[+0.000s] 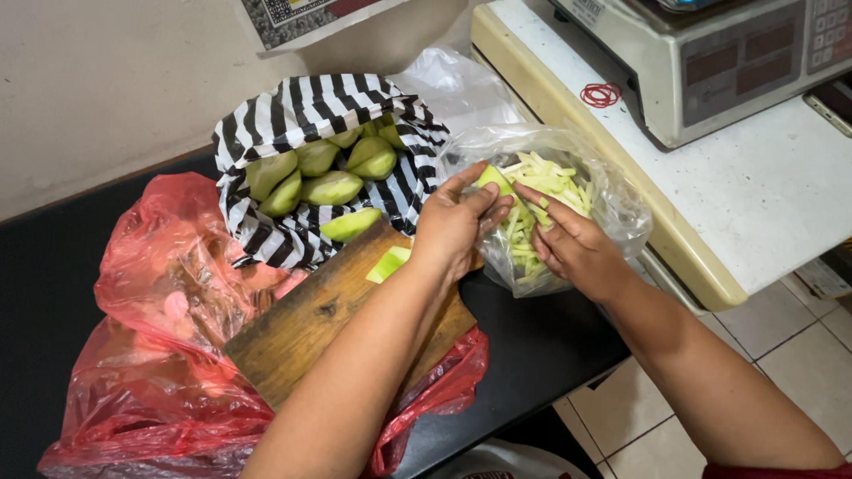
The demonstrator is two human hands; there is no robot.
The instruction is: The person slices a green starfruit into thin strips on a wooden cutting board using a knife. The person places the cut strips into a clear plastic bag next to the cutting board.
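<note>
Two hands at clear bag (612, 208) of mango strips (541, 191) on black worktop (532, 346): your left hand (453, 226) has its grip clenched on a green piece (493, 179); right hand (572, 248) grip released, fingers w/ strips at bag mouth

Black-and-white striped bag (293, 115) holding pale green fruit halves (330, 187). Clear bag (612, 200) of yellowish-green strips (541, 182). Brown wooden board (306, 328) on a red bag (160, 293), black tabletop (541, 346). Red rubber bands (601, 93), probably, on a white counter (754, 186).
</note>
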